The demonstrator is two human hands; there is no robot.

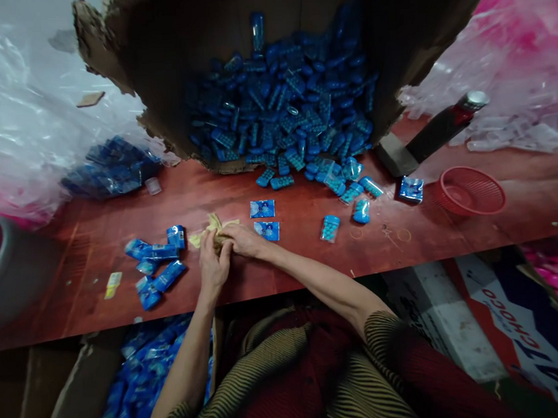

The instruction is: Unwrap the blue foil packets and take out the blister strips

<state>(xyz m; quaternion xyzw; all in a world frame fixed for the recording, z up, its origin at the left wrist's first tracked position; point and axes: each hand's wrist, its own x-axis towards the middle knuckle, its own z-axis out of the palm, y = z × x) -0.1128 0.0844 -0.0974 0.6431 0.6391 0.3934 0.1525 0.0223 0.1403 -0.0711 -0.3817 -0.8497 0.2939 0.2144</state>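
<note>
My left hand [213, 258] and my right hand [243, 239] meet over the red table, both closed around a crumpled yellow cloth [214, 224]. Its folds stick out past the fingertips; the rest is hidden. Just right of it lie two flat blue printed labels [262, 209], the nearer one partly behind my right wrist. To the left is a small group of blue-labelled bottles [161, 252]. Farther right, small clear bottles of blue balls [330, 228] lie loose, without labels.
A torn cardboard box [156, 59] spills many blue bottles at the back. At right are a hammer-like tool [437, 133], a blue label stack [411, 189] and a red basket [469, 191]. A grey bucket [8, 269] stands left. Below the table edge, a box holds blue-labelled bottles [143, 381].
</note>
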